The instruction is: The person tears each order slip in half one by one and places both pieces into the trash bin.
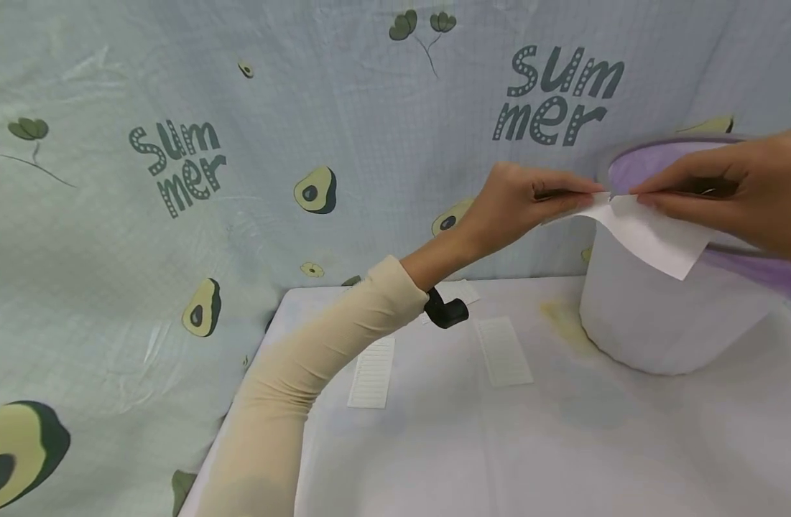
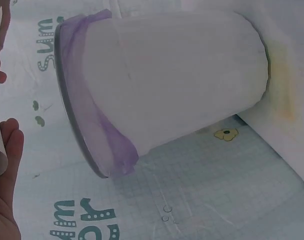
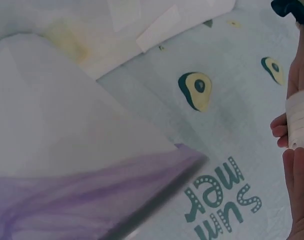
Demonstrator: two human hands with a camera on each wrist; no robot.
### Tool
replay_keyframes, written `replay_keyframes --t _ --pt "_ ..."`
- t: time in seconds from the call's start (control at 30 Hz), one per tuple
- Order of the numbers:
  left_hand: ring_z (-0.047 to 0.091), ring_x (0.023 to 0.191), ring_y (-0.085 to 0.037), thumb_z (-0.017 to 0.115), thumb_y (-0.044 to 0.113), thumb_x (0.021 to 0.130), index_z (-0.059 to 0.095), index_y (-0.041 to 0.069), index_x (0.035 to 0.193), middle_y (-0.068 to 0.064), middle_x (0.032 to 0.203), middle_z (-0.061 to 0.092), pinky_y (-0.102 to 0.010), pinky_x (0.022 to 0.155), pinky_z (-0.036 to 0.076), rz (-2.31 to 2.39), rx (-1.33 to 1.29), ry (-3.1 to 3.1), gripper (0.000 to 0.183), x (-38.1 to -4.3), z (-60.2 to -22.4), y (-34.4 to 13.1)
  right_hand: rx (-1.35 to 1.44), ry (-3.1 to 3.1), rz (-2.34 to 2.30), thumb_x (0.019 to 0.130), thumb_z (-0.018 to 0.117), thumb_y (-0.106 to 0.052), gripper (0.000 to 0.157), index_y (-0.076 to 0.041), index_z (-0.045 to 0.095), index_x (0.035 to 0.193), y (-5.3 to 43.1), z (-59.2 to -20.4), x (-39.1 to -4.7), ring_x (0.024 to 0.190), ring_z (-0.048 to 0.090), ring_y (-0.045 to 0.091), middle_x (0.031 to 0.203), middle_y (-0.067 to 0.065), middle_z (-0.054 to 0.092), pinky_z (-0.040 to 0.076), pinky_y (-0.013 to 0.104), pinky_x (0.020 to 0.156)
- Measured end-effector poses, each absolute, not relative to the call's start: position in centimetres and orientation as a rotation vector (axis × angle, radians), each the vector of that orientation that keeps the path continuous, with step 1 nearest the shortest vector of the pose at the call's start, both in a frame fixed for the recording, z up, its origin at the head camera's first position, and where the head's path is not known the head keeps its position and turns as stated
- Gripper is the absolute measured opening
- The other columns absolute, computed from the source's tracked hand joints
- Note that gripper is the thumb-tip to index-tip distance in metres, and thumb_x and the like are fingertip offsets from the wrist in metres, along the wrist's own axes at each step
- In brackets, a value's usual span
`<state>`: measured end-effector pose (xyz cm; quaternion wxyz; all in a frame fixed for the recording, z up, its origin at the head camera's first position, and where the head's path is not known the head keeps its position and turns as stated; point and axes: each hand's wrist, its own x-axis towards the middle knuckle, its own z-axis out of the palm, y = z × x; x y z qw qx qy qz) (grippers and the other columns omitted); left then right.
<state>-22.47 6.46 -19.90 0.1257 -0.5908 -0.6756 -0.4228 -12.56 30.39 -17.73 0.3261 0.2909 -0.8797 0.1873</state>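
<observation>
Over the bin's near-left rim, my left hand (image 1: 514,197) pinches one part of a white paper sheet (image 1: 660,237) between thumb and fingertips. My right hand (image 1: 744,194) pinches the sheet close by, fingertips nearly meeting the left hand's. A small split shows at the sheet's top edge between the two hands, and its lower part hangs down curved. Faint lines cross the paper (image 3: 301,117) in the right wrist view. Behind and below stands a white bin (image 1: 667,309) with a purple liner (image 2: 112,140) folded over its rim; its inside is mostly hidden.
Lined paper slips (image 1: 372,373) (image 1: 503,352) lie flat on the white table (image 1: 434,452), with more paper (image 1: 458,291) near its back edge. A black device (image 1: 447,312) sits at the left wrist. An avocado-patterned cloth (image 1: 369,108) hangs behind and left.
</observation>
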Motion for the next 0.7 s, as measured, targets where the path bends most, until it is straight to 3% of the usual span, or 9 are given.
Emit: replay_keyframes --t 0.1,0.27,0.57,0.7 --pt "0.068 0.097 0.003 0.072 0.005 0.095 0.078 0.001 0.11 -0.006 0.109 0.077 -0.015 0.087 0.053 -1.191 -1.74 -1.992 0.018 -22.8 -19.0 6.7 0.763 -2.319 0.506 0.08 0.078 0.016 0.025 0.0 0.079 0.1 31.3 -17.5 -13.2 0.067 0.055 -0.022 0.089 -0.038 0.061 0.044 0.002 0.055" --pt "0.068 0.097 0.003 0.071 0.006 0.095 0.079 0.002 0.11 -0.005 0.109 0.077 -0.015 0.087 0.051 -1.127 -1.739 -2.001 0.017 -23.2 -17.9 7.1 0.829 -2.303 0.544 0.079 0.072 0.024 0.032 0.005 0.077 0.103 32.4 -16.9 -14.4 0.081 0.058 -0.023 0.1 -0.041 0.058 0.048 0.002 0.066" --pt "0.069 0.097 0.001 0.073 0.009 0.094 0.079 0.004 0.109 -0.003 0.106 0.078 -0.013 0.088 0.051 -1.107 -1.723 -2.102 0.016 -23.4 -17.3 7.7 0.899 -2.298 0.508 0.078 0.076 0.021 0.029 0.001 0.079 0.098 32.4 -16.0 -14.6 0.076 0.061 -0.02 0.096 -0.044 0.058 0.048 0.004 0.057" --pt "0.068 0.097 0.002 0.072 0.012 0.095 0.079 0.006 0.11 0.0 0.108 0.077 -0.011 0.088 0.049 -1.027 -1.69 -2.205 0.018 -23.6 -16.4 8.1 0.966 -2.3 0.447 0.07 0.081 0.022 0.043 -0.006 0.081 0.102 34.6 -16.6 -16.8 0.073 0.064 -0.017 0.092 -0.028 0.069 0.048 0.006 0.054"
